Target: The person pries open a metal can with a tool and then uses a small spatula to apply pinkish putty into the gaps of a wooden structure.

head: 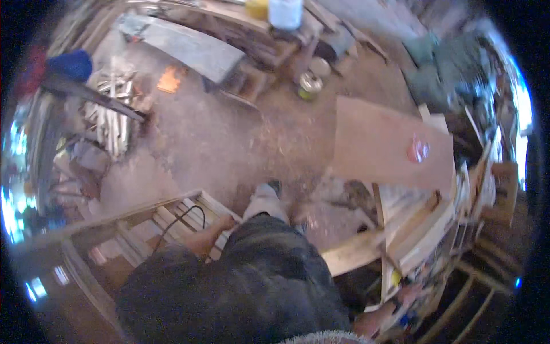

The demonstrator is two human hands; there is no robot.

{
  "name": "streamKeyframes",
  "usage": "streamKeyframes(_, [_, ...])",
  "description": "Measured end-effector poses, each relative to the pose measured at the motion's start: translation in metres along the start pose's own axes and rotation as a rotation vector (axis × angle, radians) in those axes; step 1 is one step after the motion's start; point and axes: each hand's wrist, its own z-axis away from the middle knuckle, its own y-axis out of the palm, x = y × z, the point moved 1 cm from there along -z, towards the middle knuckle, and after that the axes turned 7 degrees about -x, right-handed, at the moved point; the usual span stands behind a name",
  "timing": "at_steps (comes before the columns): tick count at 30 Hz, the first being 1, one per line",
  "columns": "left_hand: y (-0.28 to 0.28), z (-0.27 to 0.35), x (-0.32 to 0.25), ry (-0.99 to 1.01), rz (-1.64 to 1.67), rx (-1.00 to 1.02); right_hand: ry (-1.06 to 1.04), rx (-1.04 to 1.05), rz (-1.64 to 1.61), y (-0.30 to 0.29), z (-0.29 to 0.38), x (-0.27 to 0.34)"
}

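Observation:
My left hand [224,222] is low and left of centre, by the corner of a pale wooden frame with slats [172,219]. Its fingers look curled, but blur hides whether they grip the frame's edge. A thin black cable [176,218] loops over the slats beside that forearm. At the lower right, my right hand [410,293] reaches in among blurred clutter, past a dark band on the wrist. A small yellow object [395,277] is just beside it. What that hand touches cannot be made out. My shoe and pale trouser leg [266,200] show on the floor ahead.
A brown flat board [378,137] bears a shiny pink-red item [418,149]. Cans [311,81] stand on the dusty floor [206,137]. Wood strips [114,112] lie heaped at left, crossed by a dark plank [99,101]. A grey slab [189,45] and white container [285,15] are farther off.

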Motion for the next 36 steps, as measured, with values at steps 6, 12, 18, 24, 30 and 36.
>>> streamKeyframes(6, [-0.052,-0.004,-0.044,0.125,0.284,-0.214,0.107,-0.067,0.048,0.013,0.011,-0.046])
streamKeyframes(12, [-0.043,-0.089,-0.012,0.565,-0.244,-0.378,0.389,-0.746,-0.542,-0.113,-0.066,0.037])
streamKeyframes(18, [-0.152,-0.128,-0.107,-0.028,0.639,-0.200,0.375,-0.582,-1.102,-0.260,-0.087,0.133])
streamKeyframes(24, [-0.259,-0.237,-0.102,0.164,0.574,-0.371,0.170,-0.456,-1.395,-0.315,-0.124,0.254])
streamKeyframes(30, [-0.323,-0.284,-0.180,0.346,0.510,-0.207,0.261,-0.266,-1.385,-0.362,-0.144,0.324])
streamKeyframes(36, [-0.391,-0.283,-0.205,0.551,0.274,-0.061,0.319,-0.123,-1.386,-0.407,-0.168,0.404])
